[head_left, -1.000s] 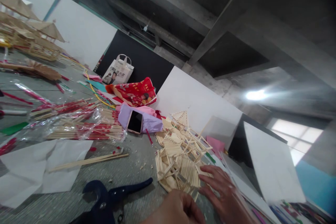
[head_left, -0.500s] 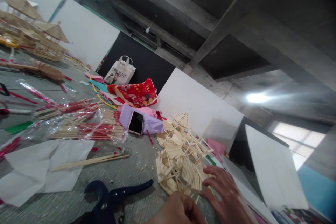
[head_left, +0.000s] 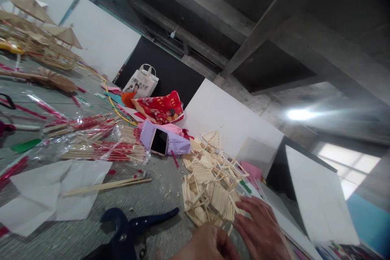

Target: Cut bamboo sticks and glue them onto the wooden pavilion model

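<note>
Two hands at bottom of frame, lower centre-right. One stick model (head_left: pixel 210 189), pale wood, many short sticks glued in panels, lying on grey table (head_left: pixel 158 195) just above hands, centre-right. One blue cutter (head_left: pixel 131 231) lower centre, handles apart, just left of left hand. One phone (head_left: pixel 159 142) mid-frame on a lilac cloth (head_left: pixel 176 142). Two loose long sticks (head_left: pixel 106 186) left of centre, next to white paper (head_left: pixel 45 195) at lower left. Several clear packs of sticks w/ red ends (head_left: pixel 91 146) mid-left. One red bag (head_left: pixel 160 107) and one white tote (head_left: pixel 140 83) upper centre-left. Big stick pavilions (head_left: pixel 36 36), count unclear, upper left.

Right hand (head_left: pixel 263 231): fingers spread fairly wide, flat, palm down, tips touching lower right edge of stick model; wrist out of frame at bottom.

Left hand (head_left: pixel 210 243): curled into loose fist, knuckles up, just below the model; can't tell whether holding anything, contact w/ model unclear.
</note>
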`<state>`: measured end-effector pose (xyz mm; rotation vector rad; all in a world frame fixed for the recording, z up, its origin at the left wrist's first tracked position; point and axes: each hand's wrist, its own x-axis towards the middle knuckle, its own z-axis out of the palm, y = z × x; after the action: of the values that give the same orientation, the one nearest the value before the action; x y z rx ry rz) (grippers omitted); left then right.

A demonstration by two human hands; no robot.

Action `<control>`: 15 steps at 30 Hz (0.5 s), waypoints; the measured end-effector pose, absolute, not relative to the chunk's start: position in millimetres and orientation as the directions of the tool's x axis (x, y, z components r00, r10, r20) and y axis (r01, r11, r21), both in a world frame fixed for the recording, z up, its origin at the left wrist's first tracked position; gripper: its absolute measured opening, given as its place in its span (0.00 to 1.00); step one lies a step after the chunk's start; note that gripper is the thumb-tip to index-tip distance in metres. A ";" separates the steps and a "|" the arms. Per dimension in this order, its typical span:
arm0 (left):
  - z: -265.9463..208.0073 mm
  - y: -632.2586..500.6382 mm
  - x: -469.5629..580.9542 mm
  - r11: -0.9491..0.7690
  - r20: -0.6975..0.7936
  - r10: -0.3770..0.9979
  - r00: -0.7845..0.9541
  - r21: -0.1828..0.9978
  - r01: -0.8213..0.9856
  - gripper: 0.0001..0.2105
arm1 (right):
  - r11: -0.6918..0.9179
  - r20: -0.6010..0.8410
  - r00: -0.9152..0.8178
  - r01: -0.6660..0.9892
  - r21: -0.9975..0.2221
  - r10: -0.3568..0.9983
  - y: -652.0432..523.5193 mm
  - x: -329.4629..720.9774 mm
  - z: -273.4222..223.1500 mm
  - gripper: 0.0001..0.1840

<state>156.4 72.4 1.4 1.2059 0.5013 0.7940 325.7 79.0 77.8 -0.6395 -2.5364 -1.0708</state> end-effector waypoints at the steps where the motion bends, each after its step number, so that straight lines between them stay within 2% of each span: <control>1: 1.6 72.0 156.3 0.137 0.072 0.771 0.632 0.951 -0.276 0.03 | 0.614 0.446 -0.856 0.505 0.607 0.263 78.8 325.0 77.3 0.05; 6: 2.3 69.2 158.0 0.140 0.051 0.796 0.604 0.954 -0.266 0.03 | 0.589 0.435 -0.875 0.471 0.657 0.214 79.4 322.0 75.9 0.06; 11: 2.9 66.3 156.7 0.188 -0.015 0.851 0.526 0.942 -0.278 0.11 | 0.561 0.463 -0.877 0.449 0.695 0.128 68.2 322.0 83.1 0.09; 15: 8.8 61.5 150.0 0.285 -0.042 0.820 0.570 0.894 -0.345 0.17 | 0.502 0.525 -0.850 0.471 0.725 0.040 50.6 325.1 75.4 0.07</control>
<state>150.0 61.5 8.8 0.9983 0.5655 0.8367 325.1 50.6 75.4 -0.4213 -2.3047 -1.3085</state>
